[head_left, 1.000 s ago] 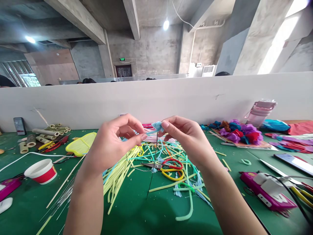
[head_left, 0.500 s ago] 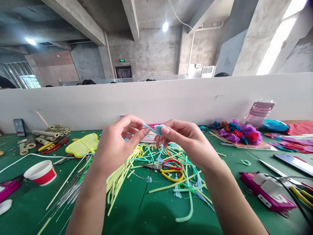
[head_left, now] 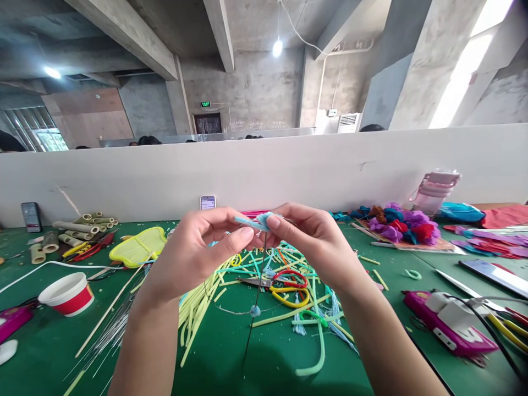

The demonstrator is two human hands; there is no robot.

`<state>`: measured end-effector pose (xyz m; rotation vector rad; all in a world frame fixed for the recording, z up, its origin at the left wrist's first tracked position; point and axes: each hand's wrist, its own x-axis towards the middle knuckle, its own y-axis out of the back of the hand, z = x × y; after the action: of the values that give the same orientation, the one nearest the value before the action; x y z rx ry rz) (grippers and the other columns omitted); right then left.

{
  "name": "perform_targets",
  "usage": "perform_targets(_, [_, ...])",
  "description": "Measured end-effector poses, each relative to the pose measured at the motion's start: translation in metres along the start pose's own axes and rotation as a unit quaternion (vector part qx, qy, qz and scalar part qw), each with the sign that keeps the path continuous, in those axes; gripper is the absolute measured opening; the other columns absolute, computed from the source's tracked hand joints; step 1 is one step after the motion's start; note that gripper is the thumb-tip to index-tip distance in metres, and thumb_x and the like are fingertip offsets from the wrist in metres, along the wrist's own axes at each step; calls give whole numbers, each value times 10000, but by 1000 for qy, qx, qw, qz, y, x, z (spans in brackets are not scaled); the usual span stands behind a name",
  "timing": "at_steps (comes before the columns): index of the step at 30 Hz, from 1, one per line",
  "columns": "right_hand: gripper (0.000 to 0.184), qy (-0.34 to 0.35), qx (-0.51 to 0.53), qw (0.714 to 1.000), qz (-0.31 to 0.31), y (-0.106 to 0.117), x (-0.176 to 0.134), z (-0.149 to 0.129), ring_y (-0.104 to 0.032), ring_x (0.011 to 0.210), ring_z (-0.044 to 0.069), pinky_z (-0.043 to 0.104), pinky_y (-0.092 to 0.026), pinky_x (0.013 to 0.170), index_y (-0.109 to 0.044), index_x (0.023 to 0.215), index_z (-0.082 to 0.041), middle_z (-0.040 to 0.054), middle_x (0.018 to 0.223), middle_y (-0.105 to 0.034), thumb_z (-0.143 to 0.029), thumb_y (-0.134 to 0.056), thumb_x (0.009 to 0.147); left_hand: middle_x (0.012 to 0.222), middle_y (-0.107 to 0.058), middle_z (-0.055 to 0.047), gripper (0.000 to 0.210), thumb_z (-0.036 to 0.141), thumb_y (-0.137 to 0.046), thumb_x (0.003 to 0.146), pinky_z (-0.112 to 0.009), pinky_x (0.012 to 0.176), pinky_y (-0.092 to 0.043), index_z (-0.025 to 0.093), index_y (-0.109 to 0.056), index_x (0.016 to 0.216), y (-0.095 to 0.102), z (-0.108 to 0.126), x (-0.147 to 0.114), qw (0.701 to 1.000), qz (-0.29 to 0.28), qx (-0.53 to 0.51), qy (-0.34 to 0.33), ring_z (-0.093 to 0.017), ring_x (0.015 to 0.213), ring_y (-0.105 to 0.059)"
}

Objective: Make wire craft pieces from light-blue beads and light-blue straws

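Observation:
A light blue strip (head_left: 249,221), perhaps cloth or paper, is bunched at the top of a thin dark wire stem (head_left: 262,269). My right hand (head_left: 309,234) pinches the bunched end and the stem top between thumb and fingers. From the left, my left hand (head_left: 212,245) holds the strip's loose end, its thumb a little below it. Hanging down over the table, the stem carries a small pale blue ball (head_left: 255,311) with a thin curved wire beside it. Some fingertips are hidden behind the strip.
Under my hands lie scissors (head_left: 289,287) and pale yellow-green strips (head_left: 202,313). A paper cup (head_left: 68,294) and thin wires (head_left: 111,330) are left; a purple power strip (head_left: 449,324) and colourful petals (head_left: 406,223) are right. A white partition (head_left: 264,170) stands behind.
My left thumb has slid down, away from the strip, and the strip's end lies flatter across my fingers. The stem's lower end has swung slightly right. My right hand keeps its pinch.

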<state>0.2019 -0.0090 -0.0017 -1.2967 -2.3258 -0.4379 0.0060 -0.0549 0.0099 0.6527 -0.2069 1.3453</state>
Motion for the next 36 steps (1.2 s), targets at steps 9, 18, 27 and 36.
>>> perform_targets(9, [198, -35, 13, 997, -68, 4, -8, -6, -611, 647, 83, 200, -490, 628, -730, 806, -170, -7, 719, -687, -350, -727, 887, 693, -734, 0, 278, 377, -607, 977, -211, 685, -536, 197, -723, 799, 12, -6, -1, 995, -58, -74, 15, -111, 678, -677])
perform_targets(18, [167, -107, -15, 989, -105, 3, -9, -8, -625, 615, 83, 186, -448, 562, -724, 820, -168, -4, 726, -717, -326, -778, 833, 700, -740, -5, 300, 336, -590, 971, -200, 652, -501, 184, -722, 748, 11, 3, 1, 997, -35, 68, 7, -113, 668, -654])
perform_targets(27, [242, -111, -75, 990, -40, -2, -6, -3, -610, 627, 117, 221, -449, 547, -736, 821, -157, 38, 747, -733, -391, -793, 800, 712, -717, 5, 284, 395, -607, 945, -219, 585, -458, 196, -745, 796, 2, 10, -7, 977, 44, 210, -8, -131, 654, -608])
perform_targets(36, [251, -107, -124, 986, -17, -9, -8, -1, -615, 602, 126, 229, -420, 498, -740, 777, -166, 37, 695, -718, -412, -765, 821, 790, -752, 0, 213, 402, -619, 935, -268, 610, -450, 238, -723, 848, -6, 4, -18, 931, 100, 348, -46, -171, 687, -648])
